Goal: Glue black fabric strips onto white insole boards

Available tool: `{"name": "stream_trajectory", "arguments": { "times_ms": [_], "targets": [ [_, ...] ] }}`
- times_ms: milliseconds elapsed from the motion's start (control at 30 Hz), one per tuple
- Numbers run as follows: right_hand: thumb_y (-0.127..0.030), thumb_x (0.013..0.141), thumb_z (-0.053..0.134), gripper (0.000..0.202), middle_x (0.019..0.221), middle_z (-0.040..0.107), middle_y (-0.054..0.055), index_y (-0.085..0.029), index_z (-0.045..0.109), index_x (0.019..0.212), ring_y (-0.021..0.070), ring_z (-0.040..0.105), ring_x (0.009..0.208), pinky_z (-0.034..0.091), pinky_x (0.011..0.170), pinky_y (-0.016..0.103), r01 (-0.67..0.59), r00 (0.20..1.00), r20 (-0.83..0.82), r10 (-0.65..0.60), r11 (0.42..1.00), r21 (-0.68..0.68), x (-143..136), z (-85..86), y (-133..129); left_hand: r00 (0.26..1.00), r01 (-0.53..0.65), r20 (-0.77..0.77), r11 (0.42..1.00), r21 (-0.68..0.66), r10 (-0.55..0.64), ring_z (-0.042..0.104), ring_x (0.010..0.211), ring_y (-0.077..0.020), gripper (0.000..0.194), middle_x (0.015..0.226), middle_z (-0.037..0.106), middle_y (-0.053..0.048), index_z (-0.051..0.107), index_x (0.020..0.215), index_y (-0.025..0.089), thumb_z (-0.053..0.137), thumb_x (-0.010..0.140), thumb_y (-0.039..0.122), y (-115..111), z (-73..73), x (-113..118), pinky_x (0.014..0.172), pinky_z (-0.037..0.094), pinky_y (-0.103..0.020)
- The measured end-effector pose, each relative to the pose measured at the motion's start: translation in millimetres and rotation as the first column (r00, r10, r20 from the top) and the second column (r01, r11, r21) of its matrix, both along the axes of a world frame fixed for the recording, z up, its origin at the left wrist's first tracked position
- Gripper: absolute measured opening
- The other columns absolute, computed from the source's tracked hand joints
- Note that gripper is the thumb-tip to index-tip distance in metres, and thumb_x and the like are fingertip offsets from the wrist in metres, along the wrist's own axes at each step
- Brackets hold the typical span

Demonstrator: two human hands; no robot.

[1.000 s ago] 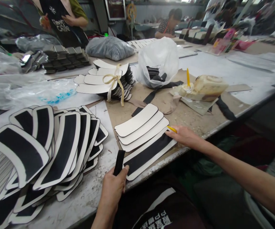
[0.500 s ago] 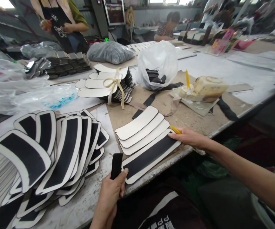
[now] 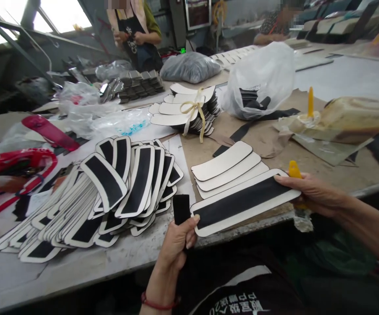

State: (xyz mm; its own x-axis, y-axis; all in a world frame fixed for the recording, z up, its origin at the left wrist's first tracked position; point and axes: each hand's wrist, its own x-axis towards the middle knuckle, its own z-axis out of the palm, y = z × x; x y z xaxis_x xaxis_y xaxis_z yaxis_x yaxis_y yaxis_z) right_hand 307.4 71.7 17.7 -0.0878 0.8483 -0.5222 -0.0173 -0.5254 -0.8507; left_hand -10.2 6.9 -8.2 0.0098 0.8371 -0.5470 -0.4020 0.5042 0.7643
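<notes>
Right, starting at the left edge of the frame, I see red plastic packaging (image 3: 47, 164) and, nearer the middle, a fanned heap of black-centred pieces (image 3: 110, 188) spread over the pale surface (image 3: 78, 273). In the lower middle, the left hand (image 3: 178, 240) is closed around a folded black strip (image 3: 180, 209) that stands up beside the thumb, and the thumb also pins the left end of a white-edged panel (image 3: 250, 214). That panel lies across the picture just right of centre, near the front edge of the surface, below three overlapping plain white panels (image 3: 222, 164); I can't tell whether it rests on anything or is held clear. A black band (image 3: 232, 208) runs along its middle.

I judge it light, thin and fairly stiff, likely to flex a little and perhaps crease if squeezed hard. I'd take hold at the two short ends, on the white rim, with thumb above and fingers beneath; whether the band is slick or tacky I can't tell.

At the right, the right hand (image 3: 321, 194) pinches the panel's other end, with a yellow tool (image 3: 294, 169) tucked among its fingers. Farther right sits a stained container (image 3: 350, 118).
</notes>
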Motion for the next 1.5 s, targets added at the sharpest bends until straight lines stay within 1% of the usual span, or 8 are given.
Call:
{"name": "stream_trajectory", "arguments": {
  "times_ms": [133, 233, 433, 600, 767, 900, 1233, 1500],
  "targets": [
    [-0.029, 0.067, 0.078, 0.019, 0.063, 0.064, 0.000, -0.018, 0.063, 0.070, 0.0117, 0.056, 0.052, 0.049, 0.047, 0.019, 0.158, 0.963, -0.210, -0.171, 0.984, -0.078, -5.6, 7.8, -2.0, 0.994, -0.047, 0.096, 0.999, 0.021, 0.045, 0.018, 0.027, -0.0005, 0.045, 0.032, 0.024, 0.014, 0.034, 0.051, 0.020, 0.077, 0.059, 0.032, -0.2, 6.0, 2.4, 0.032, 0.014, -0.016],
    [-0.032, 0.066, 0.079, 0.023, 0.066, 0.065, 0.001, -0.017, 0.063, 0.073, 0.0128, 0.058, 0.054, 0.050, 0.049, 0.020, 0.132, 0.961, -0.244, -0.129, 0.991, -0.005, -13.2, 14.4, -3.1, 0.989, -0.094, 0.117, 0.995, 0.019, 0.091, 0.018, 0.027, 0.0004, 0.051, 0.032, 0.022, 0.014, 0.029, 0.049, 0.020, 0.078, 0.058, 0.034, 0.1, 8.8, 2.1, 0.031, 0.016, -0.014],
    [-0.050, 0.062, 0.078, 0.041, 0.059, 0.057, -0.001, -0.015, 0.061, 0.075, 0.0113, 0.053, 0.050, 0.045, 0.042, 0.020, 0.008, 0.997, -0.076, 0.006, 0.984, 0.176, -17.8, 23.2, -0.4, 0.970, -0.240, -0.035, 0.971, -0.015, 0.240, 0.036, 0.030, -0.0033, 0.038, 0.040, 0.043, 0.010, 0.045, 0.057, 0.018, 0.082, 0.052, 0.026, 2.6, 11.9, -1.7, 0.029, 0.027, -0.014],
    [-0.053, 0.068, 0.071, 0.040, 0.053, 0.048, -0.005, -0.016, 0.057, 0.072, 0.0052, 0.041, 0.040, 0.033, 0.034, 0.015, -0.126, 0.988, 0.119, 0.100, 0.965, 0.229, -17.4, 28.3, 2.3, 0.950, -0.302, -0.087, 0.953, -0.003, 0.301, 0.060, 0.051, -0.0107, 0.042, 0.064, 0.065, 0.004, 0.058, 0.079, 0.019, 0.085, 0.046, 0.021, 2.5, 20.8, -3.5, 0.043, 0.048, -0.017],
    [-0.048, 0.066, 0.073, 0.037, 0.053, 0.046, -0.006, -0.017, 0.053, 0.067, 0.0053, 0.041, 0.041, 0.037, 0.035, 0.016, -0.257, 0.943, 0.272, 0.193, 0.939, 0.227, -23.5, 30.7, 5.6, 0.933, -0.322, -0.147, 0.945, 0.065, 0.328, 0.062, 0.053, -0.0126, 0.044, 0.071, 0.068, 0.001, 0.060, 0.084, 0.017, 0.084, 0.047, 0.022, 5.9, 27.3, -8.2, 0.044, 0.049, -0.019],
    [-0.051, 0.068, 0.070, 0.039, 0.050, 0.046, -0.006, -0.017, 0.052, 0.069, 0.0049, 0.039, 0.038, 0.028, 0.032, 0.015, -0.274, 0.928, 0.310, 0.206, 0.941, 0.197, -25.3, 28.3, 6.7, 0.920, -0.341, -0.178, 0.937, 0.073, 0.349, 0.064, 0.058, -0.0146, 0.046, 0.073, 0.068, 0.000, 0.062, 0.087, 0.016, 0.084, 0.047, 0.024, 6.1, 29.6, -10.3, 0.048, 0.052, -0.022],
    [-0.064, 0.068, 0.064, 0.049, 0.043, 0.043, -0.005, -0.017, 0.050, 0.066, 0.0059, 0.035, 0.036, 0.025, 0.032, 0.017, -0.307, 0.902, 0.379, 0.208, 0.926, 0.222, -24.9, 21.5, 8.5, 0.920, -0.355, -0.131, 0.927, 0.119, 0.369, 0.042, 0.037, -0.0031, 0.041, 0.050, 0.049, 0.008, 0.052, 0.066, 0.014, 0.085, 0.047, 0.030, 2.6, 26.2, -11.5, 0.031, 0.026, -0.013],
    [-0.061, 0.070, 0.065, 0.045, 0.042, 0.043, -0.005, -0.019, 0.049, 0.065, 0.0070, 0.033, 0.036, 0.023, 0.033, 0.019, -0.277, 0.941, 0.260, 0.219, 0.937, 0.213, -20.9, 13.4, 12.0, 0.920, -0.355, -0.126, 0.926, 0.130, 0.371, 0.035, 0.035, -0.0019, 0.038, 0.048, 0.044, 0.009, 0.049, 0.063, 0.015, 0.083, 0.052, 0.031, -1.3, 28.8, -12.7, 0.030, 0.023, -0.013]
  ]
}}
